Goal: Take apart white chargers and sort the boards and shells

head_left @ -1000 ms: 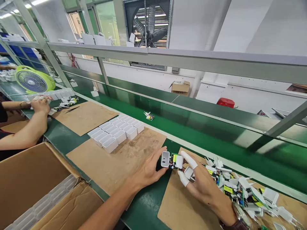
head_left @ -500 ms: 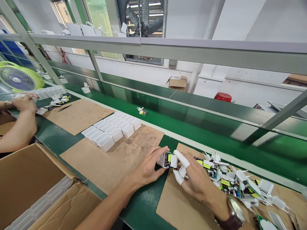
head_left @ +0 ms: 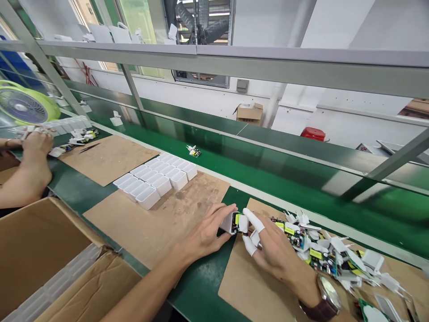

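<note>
My left hand (head_left: 210,230) is closed around a white plastic charger housing (head_left: 227,222), its open end facing right. My right hand (head_left: 268,243), with white finger cots on thumb and forefinger, grips a charger circuit board (head_left: 240,222) with a yellow part and a white block. The board's left end sits at the mouth of the housing; how deep it reaches is hidden. To the right of my right hand lies a heap of circuit boards with white plug parts (head_left: 321,255). Rows of white open housings (head_left: 157,176) stand left of my hands.
A green conveyor belt (head_left: 228,163) runs behind the bench, carrying a single board with plug (head_left: 193,151). At lower left stands an open cardboard box (head_left: 30,241) holding white housings. A co-worker's hand (head_left: 36,138) is at far left, near a green fan (head_left: 25,105).
The lone board on the belt has shifted slightly left. My hands keep nearly the same hold on the housing and board, while the view tilts a little.
</note>
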### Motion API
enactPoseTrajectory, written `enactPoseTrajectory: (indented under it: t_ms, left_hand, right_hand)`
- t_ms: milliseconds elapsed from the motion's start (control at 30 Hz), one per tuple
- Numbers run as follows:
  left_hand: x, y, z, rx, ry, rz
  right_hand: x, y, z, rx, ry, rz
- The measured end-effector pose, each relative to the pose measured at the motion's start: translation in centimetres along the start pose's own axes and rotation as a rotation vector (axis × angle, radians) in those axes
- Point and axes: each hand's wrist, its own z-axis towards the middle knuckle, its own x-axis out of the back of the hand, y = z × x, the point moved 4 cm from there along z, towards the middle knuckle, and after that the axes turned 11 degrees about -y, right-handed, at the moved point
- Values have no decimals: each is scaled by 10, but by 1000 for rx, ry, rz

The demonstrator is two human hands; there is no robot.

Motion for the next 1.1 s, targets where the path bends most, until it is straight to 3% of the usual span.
enactPoseTrajectory:
  t_ms: [567,933,1100]
  left_hand:
    - [-1,0,0,-13,-39,-29]
    - [-16,-1,-8,-21,-117,-69]
    - [-19,4,-11,8,-133,-200]
  right_hand:
    - [-4,0,-1,-19,-46,-4]
    - [-28,6,-14,45,31,-55]
    - [-37,21,-27,-119,-99,164]
